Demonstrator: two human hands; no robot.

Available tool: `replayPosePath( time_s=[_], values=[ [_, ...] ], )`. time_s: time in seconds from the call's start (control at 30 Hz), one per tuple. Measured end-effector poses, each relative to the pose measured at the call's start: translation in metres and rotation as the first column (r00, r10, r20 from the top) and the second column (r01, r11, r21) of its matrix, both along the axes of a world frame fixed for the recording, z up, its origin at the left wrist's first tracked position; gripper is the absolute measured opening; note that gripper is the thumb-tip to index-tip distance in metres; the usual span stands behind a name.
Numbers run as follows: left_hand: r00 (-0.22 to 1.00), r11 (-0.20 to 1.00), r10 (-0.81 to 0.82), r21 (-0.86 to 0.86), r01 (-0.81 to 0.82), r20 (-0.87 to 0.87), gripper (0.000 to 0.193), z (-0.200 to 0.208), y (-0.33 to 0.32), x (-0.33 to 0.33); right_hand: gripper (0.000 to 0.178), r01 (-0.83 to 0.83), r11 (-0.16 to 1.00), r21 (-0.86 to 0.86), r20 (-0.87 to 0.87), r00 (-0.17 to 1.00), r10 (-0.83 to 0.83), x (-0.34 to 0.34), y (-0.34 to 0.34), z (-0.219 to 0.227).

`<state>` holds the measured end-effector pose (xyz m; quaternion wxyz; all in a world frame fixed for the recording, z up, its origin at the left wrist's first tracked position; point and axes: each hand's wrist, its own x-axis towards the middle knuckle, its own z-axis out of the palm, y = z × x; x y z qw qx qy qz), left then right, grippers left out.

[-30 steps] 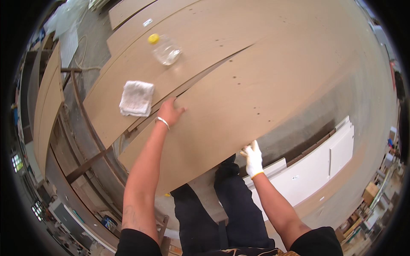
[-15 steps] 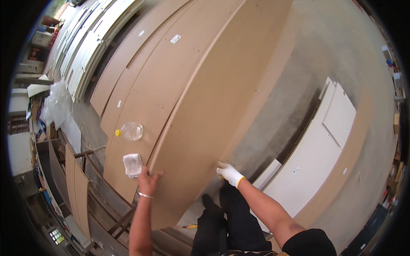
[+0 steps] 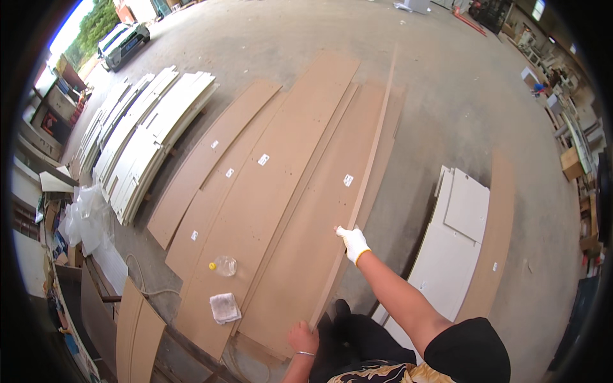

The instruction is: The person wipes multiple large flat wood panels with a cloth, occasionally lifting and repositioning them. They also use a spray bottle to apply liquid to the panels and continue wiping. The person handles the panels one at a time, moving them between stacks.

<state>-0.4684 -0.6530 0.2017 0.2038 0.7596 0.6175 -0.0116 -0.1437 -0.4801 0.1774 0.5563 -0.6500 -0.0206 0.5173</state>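
A long brown panel [image 3: 378, 145] stands tilted up on its long edge, so mainly its narrow edge shows. My right hand [image 3: 352, 244], in a white glove with a yellow cuff, grips the upper edge partway along. At the near end my bare left hand [image 3: 302, 337], a bracelet on its wrist, is closed against the panel's corner; its fingertips are partly hidden. Left of it lie more brown panels [image 3: 281, 137] with small white labels. A folded white cloth [image 3: 225, 308] and a clear plastic bottle [image 3: 225, 265] with a yellow cap rest on one of them.
White panels [image 3: 450, 258] and a brown strip lie on the floor to the right. Stacked white boards [image 3: 153, 137] stand at the far left, near clear plastic wrap [image 3: 86, 217]. A hose [image 3: 143, 290] and curved brown pieces [image 3: 135, 338] are at the near left. A car [image 3: 122, 45] is beyond.
The panel has swung from a broad tilted face to nearly on edge, uncovering a labelled brown panel to its left. My left hand moved right and nearer with its end. The view now reaches farther.
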Motion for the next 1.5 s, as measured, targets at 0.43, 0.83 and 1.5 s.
replayPosePath(
  time_s=[0.43, 0.83, 1.5],
  values=[
    [0.836, 0.809, 0.470, -0.241, -0.536, -0.283, 0.045, 0.012, -0.008, 0.061, 0.067, 0.062, 0.881, -0.470, 0.352, 0.928, 0.122, 0.218, 0.169, 0.008],
    [-0.896, -0.534, 0.443, -0.798, -0.279, 0.016, 0.051, -0.040, 0.094, 0.235, 0.032, -0.275, 0.673, -0.687, 0.247, 0.782, 0.572, 0.523, 0.360, -0.029],
    [-0.849, -0.435, 0.117, -0.743, -0.510, 0.515, 0.031, 0.114, 0.108, 0.424, 0.026, -0.376, 0.925, -0.060, -0.097, 0.924, 0.369, 0.795, 0.277, 0.052]
  ],
)
